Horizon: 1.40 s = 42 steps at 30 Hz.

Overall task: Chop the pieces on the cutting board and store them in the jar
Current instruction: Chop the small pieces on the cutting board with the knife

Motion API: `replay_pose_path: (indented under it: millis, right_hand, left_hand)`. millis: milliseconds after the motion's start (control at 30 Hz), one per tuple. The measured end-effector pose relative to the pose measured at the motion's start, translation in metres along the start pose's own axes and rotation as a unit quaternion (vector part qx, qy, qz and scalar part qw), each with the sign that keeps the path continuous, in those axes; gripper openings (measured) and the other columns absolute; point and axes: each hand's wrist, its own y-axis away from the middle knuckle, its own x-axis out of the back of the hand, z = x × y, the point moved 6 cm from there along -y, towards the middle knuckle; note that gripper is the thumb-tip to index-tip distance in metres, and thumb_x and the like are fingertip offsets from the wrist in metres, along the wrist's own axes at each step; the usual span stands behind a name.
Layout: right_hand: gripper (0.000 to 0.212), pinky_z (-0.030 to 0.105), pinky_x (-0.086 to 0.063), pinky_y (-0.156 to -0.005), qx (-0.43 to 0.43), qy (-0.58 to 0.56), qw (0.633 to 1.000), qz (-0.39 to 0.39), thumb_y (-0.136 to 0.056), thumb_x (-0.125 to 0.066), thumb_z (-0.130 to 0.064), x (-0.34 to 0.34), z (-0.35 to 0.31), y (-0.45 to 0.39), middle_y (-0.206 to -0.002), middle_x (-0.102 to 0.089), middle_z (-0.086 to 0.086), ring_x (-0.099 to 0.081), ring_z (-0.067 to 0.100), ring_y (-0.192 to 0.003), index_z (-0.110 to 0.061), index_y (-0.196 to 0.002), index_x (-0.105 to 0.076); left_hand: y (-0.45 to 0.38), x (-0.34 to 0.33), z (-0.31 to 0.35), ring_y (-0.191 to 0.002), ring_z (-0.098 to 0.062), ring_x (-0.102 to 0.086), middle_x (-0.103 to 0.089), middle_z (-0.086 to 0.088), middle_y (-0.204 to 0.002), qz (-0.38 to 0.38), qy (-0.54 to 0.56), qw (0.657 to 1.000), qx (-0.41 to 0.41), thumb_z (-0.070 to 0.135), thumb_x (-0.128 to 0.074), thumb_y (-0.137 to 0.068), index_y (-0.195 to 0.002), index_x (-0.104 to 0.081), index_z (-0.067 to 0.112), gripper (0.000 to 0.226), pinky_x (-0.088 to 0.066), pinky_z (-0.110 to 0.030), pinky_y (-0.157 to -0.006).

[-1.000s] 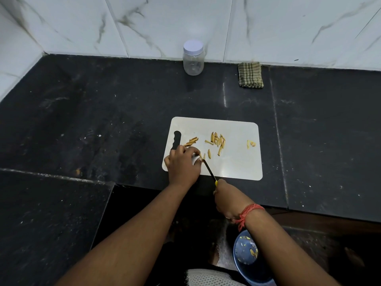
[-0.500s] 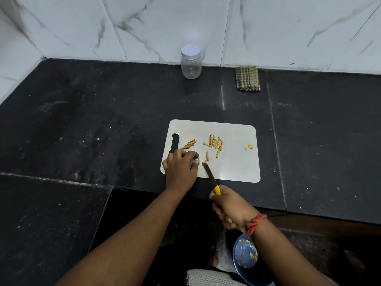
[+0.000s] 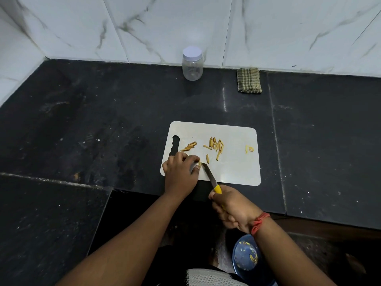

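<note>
A white cutting board [image 3: 233,168] lies on the black counter with several yellow-brown strips [image 3: 215,144] scattered on it. My left hand [image 3: 180,172] rests at the board's near left corner and pinches one small piece [image 3: 199,163] with its fingertips. My right hand [image 3: 232,207] grips the yellow handle of a knife [image 3: 210,176], whose blade tip sits right beside that piece. A clear jar [image 3: 192,64] with a white lid stands closed at the back wall.
A folded checked cloth [image 3: 249,80] lies by the wall right of the jar. A blue bowl [image 3: 246,255] with scraps sits low, below the counter edge under my right wrist. The counter steps down at the near left.
The knife blade has shifted slightly back and forth beside the held piece. My right hand drew back toward me. My left hand has stayed on the piece.
</note>
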Motion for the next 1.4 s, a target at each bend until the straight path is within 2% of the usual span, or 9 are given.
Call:
replay_pose_path:
  millis: [167, 433, 633, 800, 967, 1200, 1333, 1400]
  right_hand:
    - [0.013, 0.012, -0.023, -0.037, 0.014, 0.049, 0.999, 0.016, -0.104, -0.041, -0.023, -0.001, -0.001, 0.000, -0.052, -0.044, 0.004, -0.024, 0.012, -0.030, -0.014, -0.094, -0.043]
    - [0.014, 0.014, -0.022, -0.039, 0.049, 0.045, 0.996, 0.053, -0.103, -0.042, -0.023, 0.008, -0.009, 0.003, -0.053, -0.045, 0.003, -0.025, 0.015, -0.032, -0.012, -0.094, -0.045]
    - [0.012, 0.013, -0.021, -0.038, 0.057, 0.029, 0.996, 0.059, -0.103, -0.042, -0.020, 0.014, -0.012, 0.008, -0.046, -0.041, 0.002, -0.023, 0.014, -0.031, -0.010, -0.096, -0.043]
    - [0.013, 0.014, -0.022, -0.039, 0.062, 0.022, 0.996, 0.065, -0.103, -0.043, -0.022, 0.018, -0.013, 0.010, -0.048, -0.042, 0.003, -0.024, 0.014, -0.032, -0.011, -0.096, -0.043]
    - [0.013, 0.013, -0.022, -0.037, 0.066, 0.023, 0.995, 0.075, -0.103, -0.043, -0.021, 0.022, -0.016, 0.013, -0.049, -0.041, 0.004, -0.023, 0.014, -0.031, -0.010, -0.097, -0.044]
    - [0.015, 0.017, -0.021, -0.040, 0.068, 0.019, 0.993, 0.094, -0.103, -0.044, -0.023, 0.033, -0.017, 0.011, -0.052, -0.043, 0.005, -0.024, 0.014, -0.033, -0.013, -0.091, -0.045]
    - [0.016, 0.015, -0.023, -0.039, 0.069, 0.019, 0.993, 0.091, -0.103, -0.044, -0.023, 0.035, -0.021, 0.009, -0.055, -0.044, 0.007, -0.024, 0.014, -0.032, -0.014, -0.090, -0.046]
    - [0.014, 0.015, -0.023, -0.039, 0.067, 0.017, 0.994, 0.090, -0.103, -0.044, -0.023, 0.035, -0.023, 0.008, -0.055, -0.044, 0.006, -0.025, 0.014, -0.033, -0.014, -0.093, -0.047]
  left_hand:
    - [0.002, 0.001, 0.000, -0.106, -0.019, -0.045, -0.050, 0.005, -0.109, 0.006, 0.007, 1.000, -0.009, 0.034, -0.062, -0.090, -0.114, -0.067, 0.035, 0.024, -0.030, -0.041, -0.097]
    - [0.005, 0.001, 0.003, -0.107, -0.018, -0.043, -0.050, 0.005, -0.111, 0.006, -0.022, 0.999, -0.028, 0.043, -0.060, -0.089, -0.114, -0.066, 0.034, 0.027, -0.030, -0.043, -0.096]
    - [0.007, -0.001, 0.010, -0.101, -0.019, -0.052, -0.062, 0.005, -0.105, 0.037, -0.052, 0.998, -0.025, 0.039, -0.061, -0.092, -0.111, -0.069, 0.027, 0.023, -0.033, -0.042, -0.091]
    - [-0.004, 0.001, 0.022, -0.091, -0.020, -0.055, -0.067, 0.006, -0.097, 0.058, -0.075, 0.995, -0.020, 0.030, -0.064, -0.092, -0.100, -0.068, 0.023, 0.011, -0.032, -0.039, -0.083]
    - [-0.035, 0.001, 0.028, -0.090, -0.021, -0.056, -0.066, 0.004, -0.095, 0.040, -0.098, 0.994, 0.012, 0.030, -0.059, -0.096, -0.098, -0.064, 0.022, 0.010, -0.032, -0.039, -0.080]
    - [-0.065, 0.000, 0.043, -0.093, -0.023, -0.057, -0.068, 0.001, -0.098, 0.027, -0.098, 0.994, 0.027, 0.024, -0.054, -0.097, -0.103, -0.067, 0.021, 0.015, -0.034, -0.039, -0.083]
    - [-0.068, -0.003, 0.046, -0.098, -0.023, -0.057, -0.070, 0.003, -0.102, 0.011, -0.057, 0.998, 0.011, 0.021, -0.050, -0.097, -0.107, -0.071, 0.024, 0.023, -0.033, -0.041, -0.087]
    - [-0.063, 0.001, 0.040, -0.103, -0.024, -0.055, -0.069, 0.004, -0.108, 0.025, -0.033, 0.999, 0.006, 0.019, -0.051, -0.097, -0.112, -0.070, 0.024, 0.025, -0.033, -0.043, -0.090]
